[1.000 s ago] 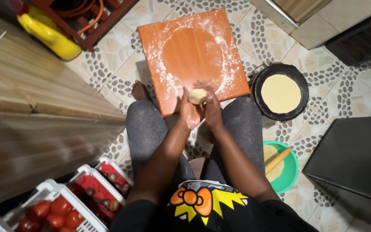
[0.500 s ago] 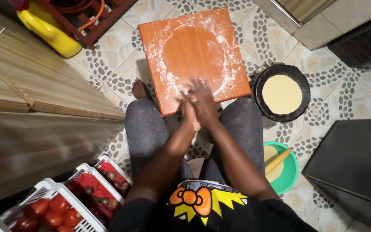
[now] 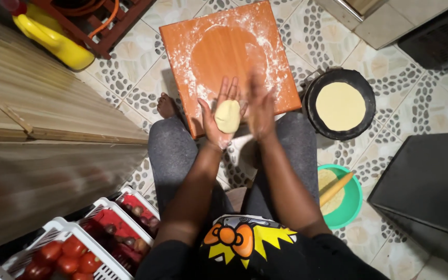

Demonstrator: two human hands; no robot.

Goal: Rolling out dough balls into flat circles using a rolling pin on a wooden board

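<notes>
The hands have come apart. Half a second ago they were pressed palm to palm over the near edge of the board; now the left hand point(image 3: 223, 116) lies open, palm up, fingers spread wide and pointing away, and the dough piece point(image 3: 227, 115) sits bare in the middle of that palm, pale yellow and pressed into a thick, slightly oval pat. A second ago it was more of a small lump between the two palms, so it looks flatter now.

The right hand point(image 3: 261, 106) stands just beside it, on edge, fingers straight and together, blurred with motion, holding nothing and not touching the dough at this instant. My read: this is the gap between two pats.

Both hands hover over the near edge of the orange board point(image 3: 229, 54) on the tiled floor point(image 3: 390, 46), between the person's knees. The board carries a ring of white flour around a bare centre, and nothing lies on it.

To the right, a round flatbread point(image 3: 340, 106) lies in a black pan point(image 3: 315, 91), as it did before. Nearer the body, a green bowl point(image 3: 355, 205) holds more dough and a wooden rolling pin point(image 3: 336, 189). At lower left, white crates point(image 3: 102, 259) hold tomatoes point(image 3: 58, 255). A yellow container point(image 3: 53, 36) sits at top left.
</notes>
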